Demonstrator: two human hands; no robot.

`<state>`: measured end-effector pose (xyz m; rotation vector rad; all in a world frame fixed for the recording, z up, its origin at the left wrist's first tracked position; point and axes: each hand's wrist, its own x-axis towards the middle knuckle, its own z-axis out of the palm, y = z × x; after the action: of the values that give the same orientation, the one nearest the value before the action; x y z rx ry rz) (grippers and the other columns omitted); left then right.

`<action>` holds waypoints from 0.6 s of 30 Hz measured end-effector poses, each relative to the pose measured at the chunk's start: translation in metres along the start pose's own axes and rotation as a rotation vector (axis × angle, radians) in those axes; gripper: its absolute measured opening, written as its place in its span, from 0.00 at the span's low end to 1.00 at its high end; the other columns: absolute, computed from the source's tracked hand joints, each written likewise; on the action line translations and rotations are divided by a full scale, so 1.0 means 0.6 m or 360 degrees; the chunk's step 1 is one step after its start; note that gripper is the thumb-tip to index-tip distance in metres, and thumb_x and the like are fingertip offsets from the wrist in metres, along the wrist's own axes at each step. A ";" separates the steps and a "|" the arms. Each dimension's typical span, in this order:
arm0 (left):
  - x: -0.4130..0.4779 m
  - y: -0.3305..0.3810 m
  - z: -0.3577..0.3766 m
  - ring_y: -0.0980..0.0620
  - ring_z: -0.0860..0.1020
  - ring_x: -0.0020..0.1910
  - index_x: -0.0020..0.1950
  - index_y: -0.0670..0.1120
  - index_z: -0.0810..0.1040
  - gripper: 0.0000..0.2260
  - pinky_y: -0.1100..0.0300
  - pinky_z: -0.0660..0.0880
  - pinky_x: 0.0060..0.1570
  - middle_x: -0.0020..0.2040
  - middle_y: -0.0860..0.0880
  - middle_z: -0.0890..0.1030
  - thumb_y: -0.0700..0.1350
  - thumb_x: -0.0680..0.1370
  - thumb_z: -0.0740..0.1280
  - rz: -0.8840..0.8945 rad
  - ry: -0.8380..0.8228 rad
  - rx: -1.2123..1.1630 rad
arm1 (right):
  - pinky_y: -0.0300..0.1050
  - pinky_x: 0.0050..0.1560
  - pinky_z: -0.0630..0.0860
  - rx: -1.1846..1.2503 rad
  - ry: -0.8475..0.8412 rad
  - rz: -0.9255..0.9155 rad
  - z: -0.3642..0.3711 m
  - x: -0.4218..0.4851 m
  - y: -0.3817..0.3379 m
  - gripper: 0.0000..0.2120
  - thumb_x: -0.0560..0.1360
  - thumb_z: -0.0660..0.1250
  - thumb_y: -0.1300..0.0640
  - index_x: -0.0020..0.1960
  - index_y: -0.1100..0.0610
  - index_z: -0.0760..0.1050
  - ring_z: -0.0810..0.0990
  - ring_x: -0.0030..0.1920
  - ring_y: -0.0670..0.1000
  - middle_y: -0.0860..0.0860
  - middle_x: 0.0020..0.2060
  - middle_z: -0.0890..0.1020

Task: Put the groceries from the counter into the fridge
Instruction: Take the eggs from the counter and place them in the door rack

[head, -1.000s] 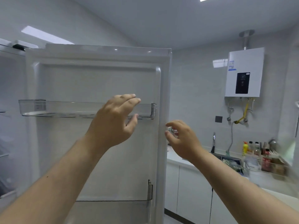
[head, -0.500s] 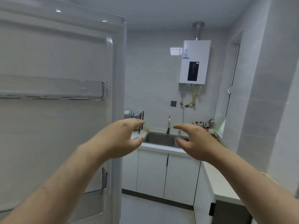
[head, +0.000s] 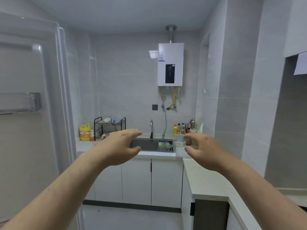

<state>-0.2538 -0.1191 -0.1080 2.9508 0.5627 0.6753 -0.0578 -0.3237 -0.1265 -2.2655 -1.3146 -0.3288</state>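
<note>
Hovering left hand (head: pixel 118 147) and right hand (head: pixel 205 151), grip released; yellow jug (head: pixel 84 132), label unreadable.

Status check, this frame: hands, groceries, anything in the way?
Left hand open, empty; right hand open, empty. Fridge door open at left. No grocery held; far items too blurred to name. Nothing visibly between hands and counter.

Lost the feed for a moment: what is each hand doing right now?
Left hand: open, fingers loosely spread, holding nothing.
Right hand: open, fingers loosely spread, holding nothing.
</note>
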 end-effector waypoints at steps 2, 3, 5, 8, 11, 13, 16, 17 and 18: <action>0.015 0.038 0.014 0.57 0.64 0.74 0.76 0.54 0.64 0.25 0.61 0.60 0.72 0.76 0.57 0.65 0.53 0.80 0.63 0.0050 -0.0016 0.0001 | 0.42 0.66 0.66 -0.0010 0.0004 0.0053 -0.020 -0.016 0.036 0.23 0.80 0.63 0.50 0.74 0.49 0.68 0.69 0.71 0.47 0.44 0.71 0.72; 0.020 0.056 0.022 0.57 0.64 0.74 0.76 0.54 0.64 0.25 0.62 0.60 0.71 0.76 0.57 0.65 0.53 0.80 0.63 0.0074 -0.0022 -0.0006 | 0.42 0.66 0.66 -0.0007 -0.0001 0.0085 -0.030 -0.026 0.054 0.23 0.80 0.63 0.50 0.74 0.48 0.68 0.68 0.71 0.46 0.44 0.72 0.71; 0.028 0.091 0.044 0.57 0.65 0.73 0.76 0.55 0.64 0.24 0.63 0.60 0.70 0.75 0.57 0.67 0.52 0.80 0.63 0.0109 -0.0046 -0.0032 | 0.42 0.66 0.67 0.0004 -0.0025 0.0139 -0.048 -0.048 0.091 0.22 0.80 0.63 0.50 0.74 0.48 0.67 0.69 0.71 0.46 0.43 0.71 0.71; 0.043 0.136 0.083 0.57 0.65 0.72 0.76 0.56 0.63 0.24 0.63 0.61 0.68 0.75 0.58 0.67 0.53 0.80 0.63 0.0147 -0.0112 -0.0094 | 0.43 0.67 0.67 0.0003 -0.0055 0.0224 -0.071 -0.085 0.143 0.22 0.80 0.63 0.49 0.74 0.46 0.67 0.69 0.70 0.46 0.43 0.71 0.71; 0.068 0.182 0.117 0.56 0.65 0.73 0.77 0.56 0.62 0.25 0.62 0.61 0.69 0.75 0.57 0.66 0.53 0.80 0.63 0.0185 -0.0170 -0.0147 | 0.46 0.69 0.67 -0.0028 -0.0063 0.0346 -0.092 -0.126 0.192 0.23 0.80 0.62 0.47 0.75 0.46 0.65 0.68 0.72 0.47 0.44 0.72 0.70; 0.086 0.219 0.139 0.56 0.66 0.72 0.77 0.56 0.63 0.25 0.60 0.62 0.69 0.75 0.56 0.67 0.52 0.81 0.63 0.0241 -0.0190 -0.0199 | 0.46 0.70 0.67 -0.0040 -0.0050 0.0445 -0.108 -0.154 0.223 0.23 0.80 0.62 0.47 0.75 0.46 0.66 0.68 0.72 0.47 0.44 0.72 0.70; 0.110 0.279 0.181 0.56 0.66 0.73 0.77 0.57 0.62 0.25 0.58 0.63 0.70 0.75 0.57 0.66 0.52 0.81 0.64 0.0379 -0.0256 -0.0296 | 0.44 0.69 0.65 -0.0071 0.0001 0.0585 -0.135 -0.198 0.266 0.23 0.80 0.63 0.48 0.74 0.46 0.67 0.68 0.71 0.46 0.43 0.72 0.71; 0.118 0.299 0.197 0.56 0.65 0.73 0.77 0.57 0.62 0.25 0.58 0.63 0.71 0.76 0.57 0.66 0.52 0.80 0.64 0.0433 -0.0281 -0.0318 | 0.42 0.69 0.65 -0.0081 0.0022 0.0634 -0.144 -0.214 0.280 0.23 0.80 0.63 0.48 0.74 0.46 0.67 0.69 0.71 0.45 0.42 0.71 0.71; 0.128 0.318 0.213 0.56 0.65 0.73 0.77 0.58 0.62 0.25 0.57 0.63 0.71 0.76 0.58 0.65 0.53 0.80 0.64 0.0483 -0.0312 -0.0337 | 0.42 0.68 0.66 -0.0085 0.0035 0.0687 -0.153 -0.231 0.292 0.23 0.80 0.63 0.48 0.74 0.46 0.68 0.69 0.70 0.44 0.41 0.71 0.71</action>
<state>-0.0703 -0.2665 -0.1649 2.8778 0.0246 0.4253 0.0264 -0.5474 -0.1615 -2.5035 -0.7813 -0.2350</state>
